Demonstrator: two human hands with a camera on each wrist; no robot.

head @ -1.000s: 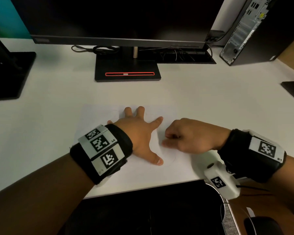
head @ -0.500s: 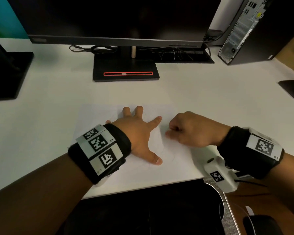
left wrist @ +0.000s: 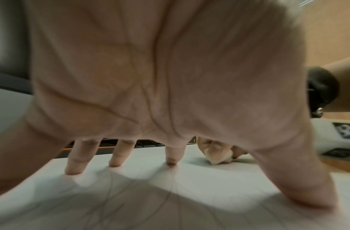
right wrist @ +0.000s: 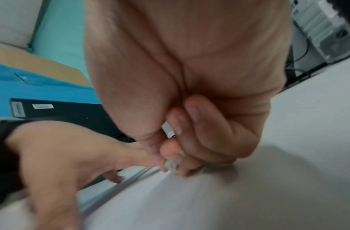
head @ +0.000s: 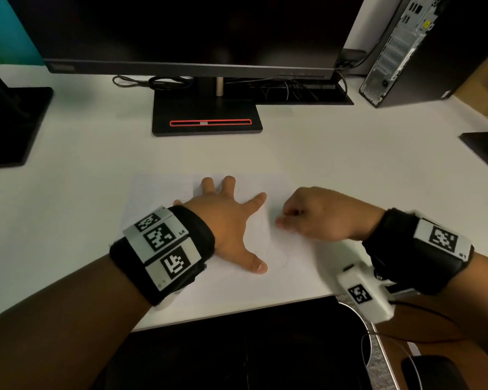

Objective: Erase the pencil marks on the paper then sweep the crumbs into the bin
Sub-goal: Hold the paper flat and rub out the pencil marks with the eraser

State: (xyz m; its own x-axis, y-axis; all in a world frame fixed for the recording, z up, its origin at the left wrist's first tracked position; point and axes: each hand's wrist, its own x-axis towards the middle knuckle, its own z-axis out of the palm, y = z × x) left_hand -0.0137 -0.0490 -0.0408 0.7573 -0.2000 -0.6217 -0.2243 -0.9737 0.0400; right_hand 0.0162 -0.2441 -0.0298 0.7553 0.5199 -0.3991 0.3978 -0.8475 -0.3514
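Note:
A white sheet of paper (head: 164,192) lies near the front edge of the white desk (head: 350,164). Faint pencil lines (head: 282,258) show on it near the left thumb, and more run under the palm as pencil lines (left wrist: 170,194) in the left wrist view. My left hand (head: 226,220) lies flat on the sheet with fingers spread, the fingertips (left wrist: 73,170) pressing down. My right hand (head: 313,215) is curled, pinching a small white eraser (left wrist: 219,158) against the paper just right of the left index finger. The eraser (right wrist: 171,166) peeks out between thumb and fingers.
A black monitor stand (head: 206,114) with a red stripe sits behind the paper, with cables (head: 152,81) beside it. A second stand (head: 12,122) is at far left, a computer tower (head: 400,52) at back right, a dark object (head: 485,149) at the right edge.
The right hand with the eraser has slid away from me and slightly right on the paper over the last second. The left hand has stayed flat in place.

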